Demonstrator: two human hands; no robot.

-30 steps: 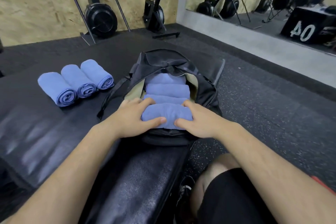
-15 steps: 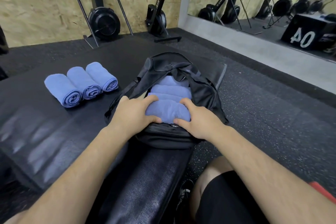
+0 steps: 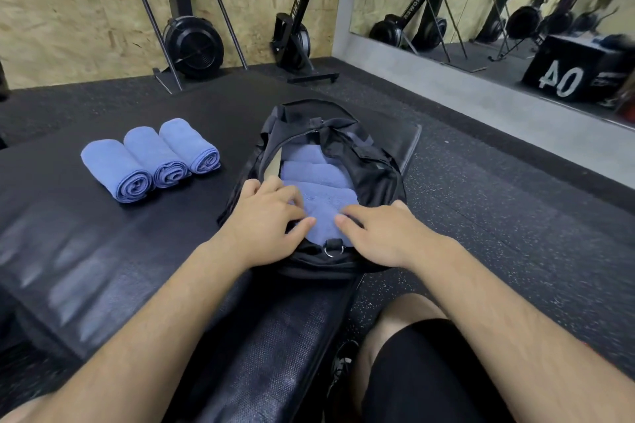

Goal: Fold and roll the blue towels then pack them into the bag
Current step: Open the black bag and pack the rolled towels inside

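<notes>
Left hand (image 3: 264, 221), right hand (image 3: 381, 233), both pressing nearest towel (image 3: 326, 209), inside bag (image 3: 378, 175)

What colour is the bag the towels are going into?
Black. The bag shows clearly in the head view, with a tan lining at its opening.

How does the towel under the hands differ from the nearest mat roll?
The bagged towel sits in the bag; the mat roll lies outside. Left hand and right hand touch the bagged towel, not the mat roll. The mat roll shows its spiral end; the bagged towel's ends are hidden. Both are blue.
</notes>
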